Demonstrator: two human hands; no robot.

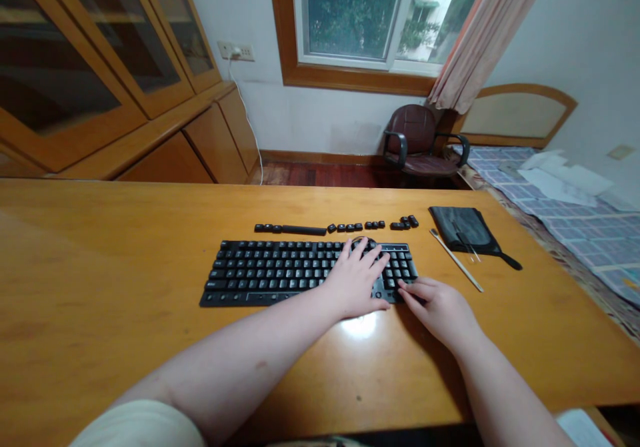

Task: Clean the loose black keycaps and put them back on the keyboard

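Note:
A black keyboard (270, 270) lies flat on the wooden table, with bare slots along its near row. My left hand (355, 283) rests on the right part of it, fingers spread out and the thumb off the near edge. At the number pad's near right corner, my right hand (440, 307) has thumb and fingers pinched together; what is between the fingertips, if anything, is too small to make out. Behind the keyboard, loose black keycaps (350, 227) stand in a row with a long space bar (303, 230). A cable loop shows behind my left fingers.
To the right lie a thin white brush (457, 260) and a black pouch (463, 227) with a thin wire tool (466, 240) on it. The table's (100, 287) far edge faces a brown armchair (417, 137) and a window. Cabinets (165, 133) stand at left, a bed (560, 193) at right.

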